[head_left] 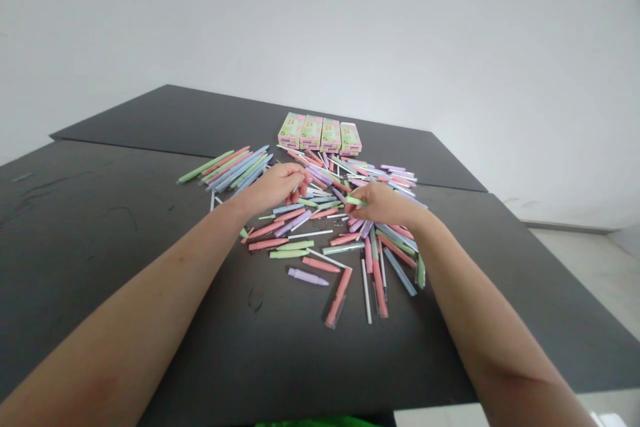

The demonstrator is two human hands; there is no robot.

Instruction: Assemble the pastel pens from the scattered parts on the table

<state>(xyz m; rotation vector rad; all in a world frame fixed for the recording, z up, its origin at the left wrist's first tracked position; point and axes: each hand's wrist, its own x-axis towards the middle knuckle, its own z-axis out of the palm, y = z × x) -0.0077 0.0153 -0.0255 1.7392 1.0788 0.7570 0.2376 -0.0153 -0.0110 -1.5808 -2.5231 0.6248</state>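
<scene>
Clock: centred on the loose parts, 12 toward the wall [320, 27].
Parts: barrels in coral, green, blue and lilac, with white sticks, spread over the dark table [280, 360]; they overlap so closely at the centre that single pieces are hard to separate.
Left hand [287, 183]: at 10 o'clock, above the edge of the parts, fingers curled; a pale sliver shows near the fingertips, but whether it is gripped cannot be told.
Right hand [377, 203]: at 3 o'clock, pinching a green barrel [356, 201] between thumb and fingers; the barrel's right end is hidden by the hand.
Hidden: parts under both hands; a green piece [421, 271] at 4 o'clock, just beside the right forearm.
Pens [227, 170]: a slanted row at 9 to 10 o'clock, longer than the loose barrels; the near ends partly covered by the left hand and wrist.
Near edge: a lilac barrel [309, 277] at 7 o'clock; a coral barrel [340, 297] at 6, its lower end in a clear sleeve.
Boxes [311, 132]: four side by side at 12 o'clock, pink and green.
Writing: "5" on the boxes; smaller print illegible.
Cut off: green cloth [320, 422] at the bottom edge.
</scene>
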